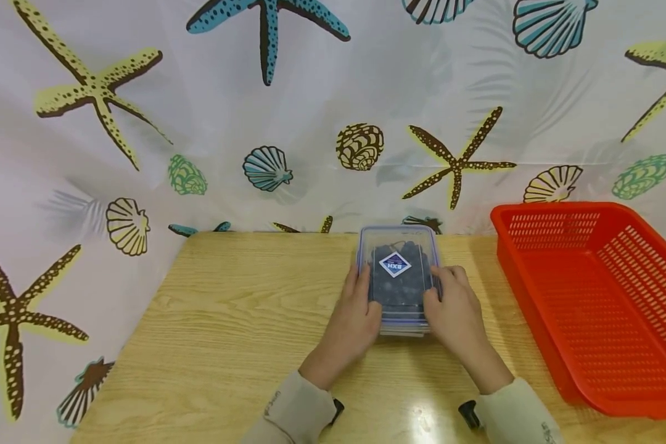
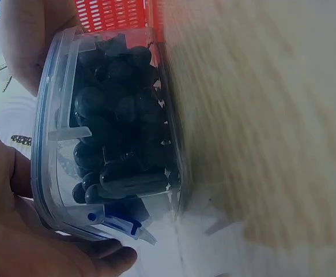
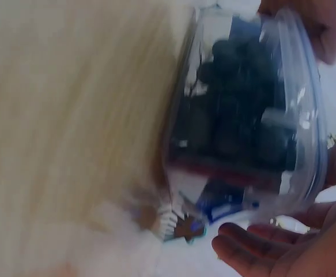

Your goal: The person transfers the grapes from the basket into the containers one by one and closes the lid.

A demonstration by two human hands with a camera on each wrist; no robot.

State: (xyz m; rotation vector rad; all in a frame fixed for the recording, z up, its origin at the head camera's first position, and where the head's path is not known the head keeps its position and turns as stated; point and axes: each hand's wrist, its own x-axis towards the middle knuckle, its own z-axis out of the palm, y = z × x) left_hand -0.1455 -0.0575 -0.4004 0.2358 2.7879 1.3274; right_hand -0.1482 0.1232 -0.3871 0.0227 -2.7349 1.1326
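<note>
A clear plastic food container [image 1: 402, 311] with a blue-rimmed lid stands near the back edge of the wooden table. Dark grapes [image 2: 119, 121] fill it, and a diamond-shaped label [image 1: 395, 264] marks the lid. My left hand [image 1: 351, 312] grips its left side, thumb at the near lid corner and fingers along the side. On the opposite side my right hand [image 1: 456, 308] grips it the same way. In the left wrist view a blue-and-clear side clip [image 2: 121, 222] angles outward from the wall. The right wrist view is blurred, with right-hand fingers [image 3: 254, 245] beside the lid edge.
A red perforated plastic basket [image 1: 538, 314] stands at the right of the table [image 1: 227, 320]. Behind the table hangs a white cloth [image 1: 311, 105] printed with starfish and shells, which also covers the left side.
</note>
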